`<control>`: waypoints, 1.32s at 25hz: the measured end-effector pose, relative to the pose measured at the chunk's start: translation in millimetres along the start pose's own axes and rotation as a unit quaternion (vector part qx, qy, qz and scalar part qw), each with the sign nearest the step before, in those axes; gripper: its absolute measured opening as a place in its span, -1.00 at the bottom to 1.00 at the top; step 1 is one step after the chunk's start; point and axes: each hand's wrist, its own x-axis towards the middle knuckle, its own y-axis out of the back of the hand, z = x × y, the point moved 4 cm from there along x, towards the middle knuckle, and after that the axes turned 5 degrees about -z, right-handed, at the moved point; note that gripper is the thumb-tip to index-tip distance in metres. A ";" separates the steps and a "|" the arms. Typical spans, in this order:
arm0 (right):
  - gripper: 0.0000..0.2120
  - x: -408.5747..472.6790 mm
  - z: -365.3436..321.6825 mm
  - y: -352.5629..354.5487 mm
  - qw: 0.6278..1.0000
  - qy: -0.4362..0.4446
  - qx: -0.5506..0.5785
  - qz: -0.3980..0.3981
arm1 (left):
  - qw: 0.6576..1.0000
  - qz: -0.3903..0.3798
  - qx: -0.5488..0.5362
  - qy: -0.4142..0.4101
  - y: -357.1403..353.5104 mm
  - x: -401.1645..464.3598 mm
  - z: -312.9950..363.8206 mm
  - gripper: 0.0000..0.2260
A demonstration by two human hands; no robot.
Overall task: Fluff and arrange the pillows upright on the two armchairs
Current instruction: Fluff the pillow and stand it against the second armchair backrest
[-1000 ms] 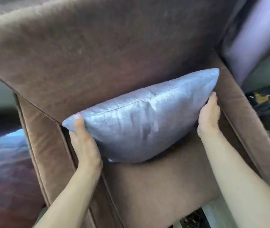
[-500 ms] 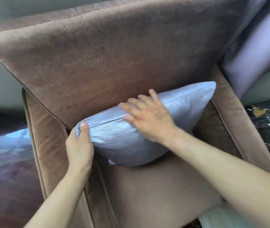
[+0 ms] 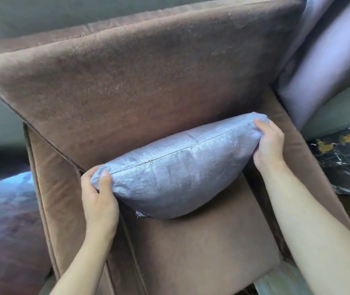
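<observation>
Lilac pillow point(image 3: 176, 177) upright on brown armchair point(image 3: 148, 81)

Brown armchair point(image 3: 191, 252) seat bears one silvery pillow point(image 3: 176, 177), upright.

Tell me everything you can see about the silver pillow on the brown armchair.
The pillow is a shiny silver-lavender cushion in a finely ribbed, satiny fabric, with a stitched seam running along its top edge. It looks plump, bulging toward the camera. It stands on its lower edge on the armchair seat, its back against the backrest, top edge slanting up to the right. The left hand pinches its left corner and the right hand grips its right corner. A small dark bit shows at its lower left.
</observation>
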 end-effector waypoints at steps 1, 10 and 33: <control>-0.91 -3.5 3.4 1.9 0.999 0.022 -0.040 0.023 | 1.000 -0.003 0.023 -0.011 2.7 -3.1 0.5 -0.89; -0.57 2.1 -17.6 -28.8 0.973 -0.067 -0.175 0.132 | 0.963 0.123 -0.104 0.217 -18.0 31.1 2.8 -0.52; -0.51 32.6 177.9 57.0 0.987 -0.091 -0.129 -0.032 | 0.766 -0.294 0.444 -0.359 -332.1 -16.5 142.1 -0.61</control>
